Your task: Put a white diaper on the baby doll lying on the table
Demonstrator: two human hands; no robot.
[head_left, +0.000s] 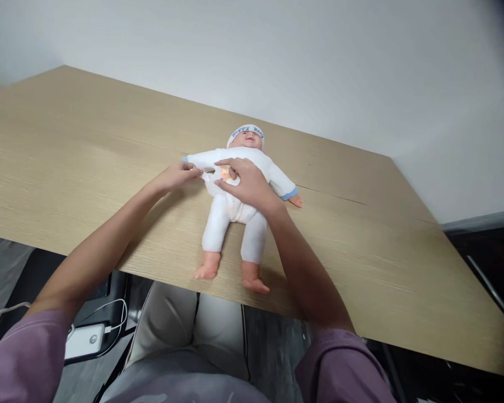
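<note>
A baby doll [235,224] in a white romper and a white cap lies on its back on the wooden table [88,145], feet toward me. My left hand [177,174] pinches the romper's sleeve at the doll's outstretched arm. My right hand [246,182] rests on the doll's chest, fingers closed on the romper's front opening. The doll's other arm, with a blue cuff [289,195], sticks out to the right.
The table runs up to a white wall [319,67] behind. Below the near edge are my legs, a white power bank [84,341] with a cable at the left, and dark floor. A dark object edge shows at far right.
</note>
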